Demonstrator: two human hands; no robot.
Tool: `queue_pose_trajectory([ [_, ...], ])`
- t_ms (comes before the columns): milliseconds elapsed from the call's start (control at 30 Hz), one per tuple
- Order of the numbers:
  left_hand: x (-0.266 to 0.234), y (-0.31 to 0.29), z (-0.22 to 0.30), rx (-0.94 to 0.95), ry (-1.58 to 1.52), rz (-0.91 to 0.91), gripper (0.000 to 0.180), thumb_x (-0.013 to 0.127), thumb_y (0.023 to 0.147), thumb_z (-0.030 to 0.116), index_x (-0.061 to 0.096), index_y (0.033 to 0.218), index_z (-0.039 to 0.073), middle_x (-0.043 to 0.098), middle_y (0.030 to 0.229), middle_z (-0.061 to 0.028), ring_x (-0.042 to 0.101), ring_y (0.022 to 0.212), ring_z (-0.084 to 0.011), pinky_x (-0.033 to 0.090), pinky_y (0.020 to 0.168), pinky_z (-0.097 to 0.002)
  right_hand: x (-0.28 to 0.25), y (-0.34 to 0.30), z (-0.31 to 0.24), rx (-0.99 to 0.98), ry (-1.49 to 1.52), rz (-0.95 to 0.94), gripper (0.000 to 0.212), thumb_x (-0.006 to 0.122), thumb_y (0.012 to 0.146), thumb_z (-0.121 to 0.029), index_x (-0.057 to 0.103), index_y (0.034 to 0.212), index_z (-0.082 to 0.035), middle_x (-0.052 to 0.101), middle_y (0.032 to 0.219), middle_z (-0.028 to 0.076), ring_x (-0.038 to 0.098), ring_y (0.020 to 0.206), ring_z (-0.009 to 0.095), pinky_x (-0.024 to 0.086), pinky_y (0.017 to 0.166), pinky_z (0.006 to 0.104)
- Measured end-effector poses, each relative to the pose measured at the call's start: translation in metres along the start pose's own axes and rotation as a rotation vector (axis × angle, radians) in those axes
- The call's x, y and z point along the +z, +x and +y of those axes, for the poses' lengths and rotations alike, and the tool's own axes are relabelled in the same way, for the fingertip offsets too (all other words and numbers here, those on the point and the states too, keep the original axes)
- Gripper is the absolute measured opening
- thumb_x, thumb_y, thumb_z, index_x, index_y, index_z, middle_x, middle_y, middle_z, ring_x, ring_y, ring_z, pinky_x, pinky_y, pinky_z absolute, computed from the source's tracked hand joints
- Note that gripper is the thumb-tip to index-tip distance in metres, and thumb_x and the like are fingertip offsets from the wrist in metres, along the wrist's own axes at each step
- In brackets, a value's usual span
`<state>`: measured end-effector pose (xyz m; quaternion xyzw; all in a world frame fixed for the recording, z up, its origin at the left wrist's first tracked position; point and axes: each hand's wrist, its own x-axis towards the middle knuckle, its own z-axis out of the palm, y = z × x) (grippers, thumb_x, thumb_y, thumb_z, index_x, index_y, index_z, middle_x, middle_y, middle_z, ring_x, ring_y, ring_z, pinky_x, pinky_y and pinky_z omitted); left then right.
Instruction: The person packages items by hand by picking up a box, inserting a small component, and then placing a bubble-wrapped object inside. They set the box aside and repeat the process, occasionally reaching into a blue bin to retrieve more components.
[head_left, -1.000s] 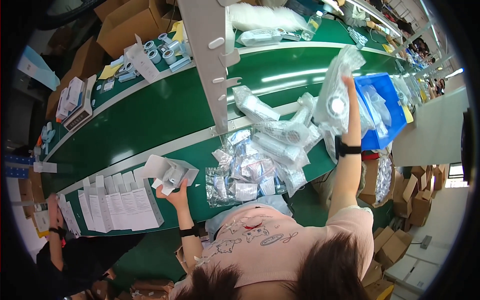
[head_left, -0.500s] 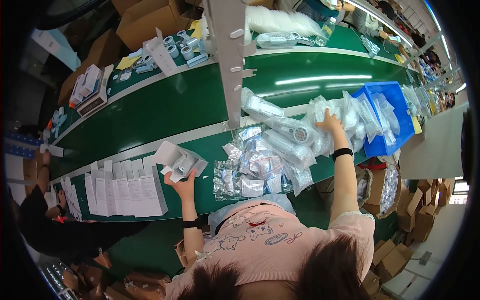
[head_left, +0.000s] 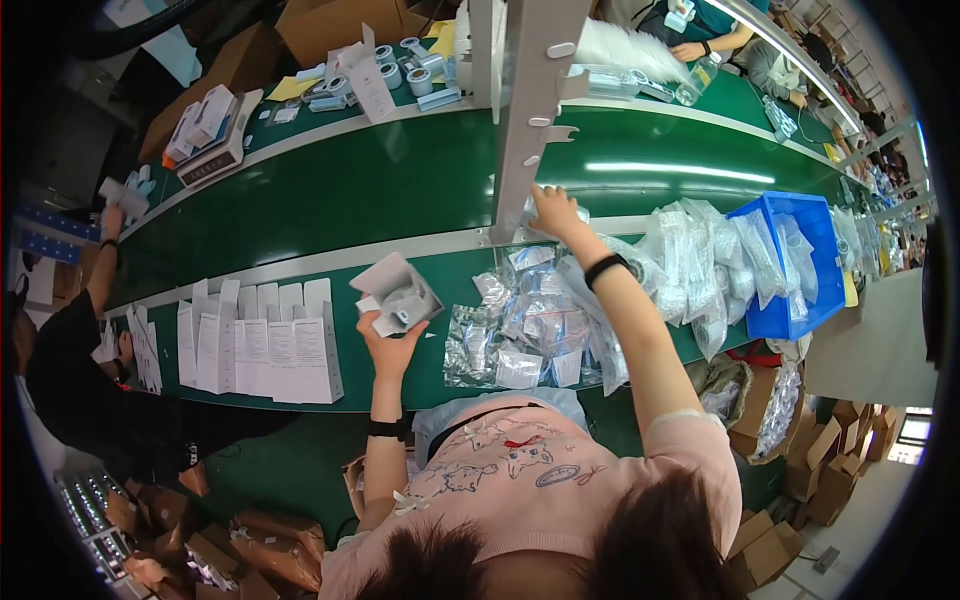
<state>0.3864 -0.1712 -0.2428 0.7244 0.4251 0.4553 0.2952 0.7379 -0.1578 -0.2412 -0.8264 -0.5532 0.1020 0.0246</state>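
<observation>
My left hand point(head_left: 392, 343) grips an open white cardboard box point(head_left: 428, 290) from below. The box is tilted, its flaps are up, and a white item in a clear bag shows inside. My right arm stretches forward, and my right hand point(head_left: 556, 212) is closed over a bubble-wrapped package point(head_left: 583, 213) beside the metal post; its far fingertips are partly hidden. Between my arms lies a pile of small clear plastic packets point(head_left: 520, 325) with white labels and blue parts. More bubble-wrapped packages point(head_left: 685, 262) are heaped to the right of my right forearm.
A blue bin point(head_left: 785, 320) with wrapped packages stands at the right end. White folded boxes point(head_left: 265, 350) stand in a row at the left. The metal post point(head_left: 535, 130) rises close to my right hand. A co-worker point(head_left: 85, 345) works at the far left. Cardboard boxes point(head_left: 835, 465) stack at right.
My right hand has moved left and forward, from the wrapped heap to the package by the post. My left hand still holds the white box. The view has shifted slightly.
</observation>
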Motion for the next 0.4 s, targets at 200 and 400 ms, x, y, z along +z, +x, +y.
queue_pose_trajectory([
  [200,-0.002,0.003,0.001,-0.232,-0.049,-0.074,0.076,0.081,0.054,0.016,0.025,0.105,0.007,0.033,0.112,-0.0143,0.038,0.103,-0.0243,0.034,0.087,-0.0352,0.016,0.027,0.000,0.093,0.124,0.007,0.087,0.071,0.055,-0.027,0.025,0.128,-0.012,0.046,0.109,0.021,0.048,0.099,0.038,0.043,0.079,0.0470],
  [400,-0.006,-0.002,-0.013,-0.059,-0.105,0.017,0.074,0.080,0.057,0.016,0.024,0.107,0.007,0.030,0.122,-0.0198,0.039,0.106,-0.0282,0.034,0.088,-0.0368,-0.061,-0.019,0.023,0.072,0.491,0.488,0.081,0.068,0.057,-0.023,0.026,0.125,-0.010,0.048,0.105,0.023,0.053,0.088,0.040,0.045,0.077,0.0447],
])
